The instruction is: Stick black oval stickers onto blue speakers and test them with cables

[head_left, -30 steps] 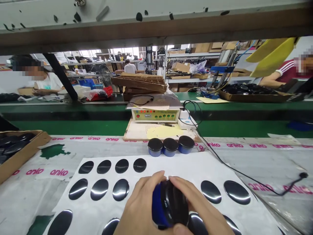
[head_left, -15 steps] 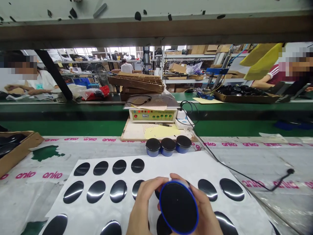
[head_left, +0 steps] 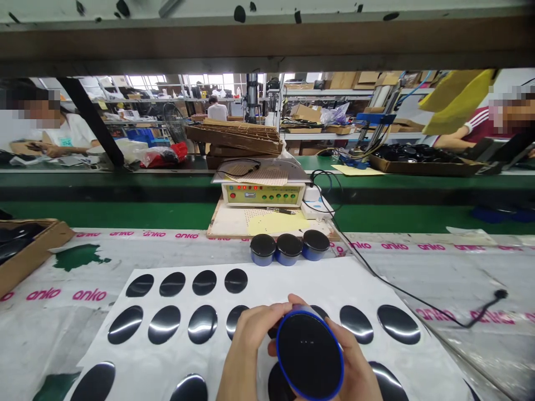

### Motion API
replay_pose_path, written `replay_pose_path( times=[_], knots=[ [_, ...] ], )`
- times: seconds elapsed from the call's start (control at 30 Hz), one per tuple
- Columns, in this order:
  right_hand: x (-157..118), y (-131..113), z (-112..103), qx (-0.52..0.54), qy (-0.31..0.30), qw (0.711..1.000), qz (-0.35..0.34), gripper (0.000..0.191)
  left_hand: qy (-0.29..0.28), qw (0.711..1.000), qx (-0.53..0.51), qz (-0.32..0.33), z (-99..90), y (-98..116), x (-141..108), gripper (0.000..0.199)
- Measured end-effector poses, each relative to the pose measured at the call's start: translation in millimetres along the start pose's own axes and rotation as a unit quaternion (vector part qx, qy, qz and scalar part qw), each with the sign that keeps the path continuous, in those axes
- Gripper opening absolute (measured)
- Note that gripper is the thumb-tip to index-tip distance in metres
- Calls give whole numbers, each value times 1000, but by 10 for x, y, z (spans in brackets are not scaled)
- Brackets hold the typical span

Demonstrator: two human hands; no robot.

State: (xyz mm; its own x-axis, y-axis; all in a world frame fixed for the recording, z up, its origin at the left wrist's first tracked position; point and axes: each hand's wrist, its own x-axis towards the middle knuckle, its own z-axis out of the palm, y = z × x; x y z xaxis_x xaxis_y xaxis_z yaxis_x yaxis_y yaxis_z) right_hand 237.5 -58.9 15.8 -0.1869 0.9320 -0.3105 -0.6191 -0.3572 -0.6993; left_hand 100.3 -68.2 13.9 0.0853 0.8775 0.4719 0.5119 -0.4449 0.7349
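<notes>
A round black-topped part with a blue rim point(head_left: 310, 356) is held between my two hands at the lower middle, its dark face tilted towards me. My left hand point(head_left: 249, 351) grips it from the left, fingers curled around its far side. From the right, my right hand point(head_left: 355, 359) closes on the same part; some of its fingers are hidden behind it. Small pale marks show on the black face. Under my hands lies a white sheet point(head_left: 167, 359) bearing rows of black discs point(head_left: 203, 324). Beyond it stand three blue cups with black tops point(head_left: 288, 249), side by side.
A control box with lit buttons point(head_left: 263, 195) sits behind the cups. A black cable point(head_left: 397, 287) crosses the right side. Cardboard boxes of black parts stand at left point(head_left: 37, 250) and far right point(head_left: 426, 164). Two people work across the green bench; another is farther back.
The blue-rimmed part has shifted slightly right in my hands' grip, and pale marks now show on its face. The whole view has moved a little.
</notes>
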Motion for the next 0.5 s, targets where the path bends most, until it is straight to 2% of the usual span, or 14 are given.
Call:
replay_pose_path(
  times=[0.2, 0.3, 0.37, 0.43, 0.5],
  knots=[
    [33, 1, -181, -66, -38, 997, -26, 48, -33, 999, 19, 2, 12, -3, 16, 71],
    [24, -18, -238, -159, -9, 980, -118, 48, -45, 998, 33, 9, 63, -7, 7, 74],
    [5, -30, -250, -281, 29, 931, -231, 44, -54, 997, 48, -13, 105, -20, -7, 76],
    [-21, -32, -247, -408, 60, 845, -342, 38, -65, 996, 53, -43, 136, -39, -19, 77],
    [-46, -25, -240, -499, 67, 761, -410, 35, -78, 995, 42, -51, 148, -65, -23, 77]
  ],
)
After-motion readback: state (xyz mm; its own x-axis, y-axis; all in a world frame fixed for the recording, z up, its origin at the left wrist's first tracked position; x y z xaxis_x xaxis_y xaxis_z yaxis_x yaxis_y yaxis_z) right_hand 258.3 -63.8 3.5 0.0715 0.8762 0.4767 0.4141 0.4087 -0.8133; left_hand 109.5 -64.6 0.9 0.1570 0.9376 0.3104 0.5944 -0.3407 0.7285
